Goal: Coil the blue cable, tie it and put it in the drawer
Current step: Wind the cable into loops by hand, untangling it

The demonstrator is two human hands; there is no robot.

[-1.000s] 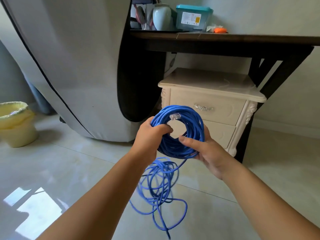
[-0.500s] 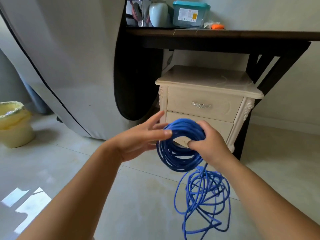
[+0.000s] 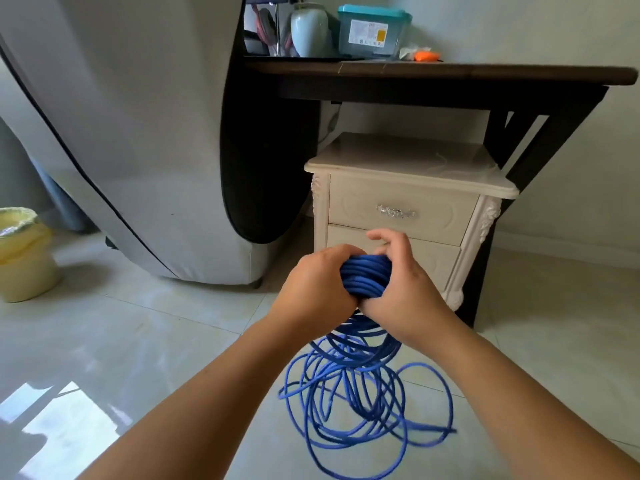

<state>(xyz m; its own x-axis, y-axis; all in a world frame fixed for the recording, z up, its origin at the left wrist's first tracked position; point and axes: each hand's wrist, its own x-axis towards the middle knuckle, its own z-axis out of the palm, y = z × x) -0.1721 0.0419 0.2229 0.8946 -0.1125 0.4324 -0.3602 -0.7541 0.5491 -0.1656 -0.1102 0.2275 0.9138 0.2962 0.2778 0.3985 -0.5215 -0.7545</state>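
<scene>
I hold a thick coil of blue cable [image 3: 365, 273] between both hands in front of a cream bedside cabinet [image 3: 408, 174]. My left hand [image 3: 320, 285] grips the coil from the left, fingers curled over its top. My right hand [image 3: 403, 285] grips it from the right, index finger lifted. Below the hands, many loose loops of the same cable hang and spread over the floor [image 3: 360, 403]. The cabinet's top drawer [image 3: 401, 202] is closed, with a silver handle [image 3: 395, 212]. The lower drawer is partly hidden behind my hands.
A dark wooden table [image 3: 433, 72] stands over the cabinet and carries a teal-lidded box [image 3: 372, 31] and a pale jar [image 3: 308, 29]. A large grey-covered object [image 3: 138, 133] fills the left. A yellow bin [image 3: 22, 258] stands at the far left on the tiled floor.
My left hand has come back from open fingers and closed on the coil. The coil has tipped edge-on between both hands, and the loose loops now hang lower, spread wider.
</scene>
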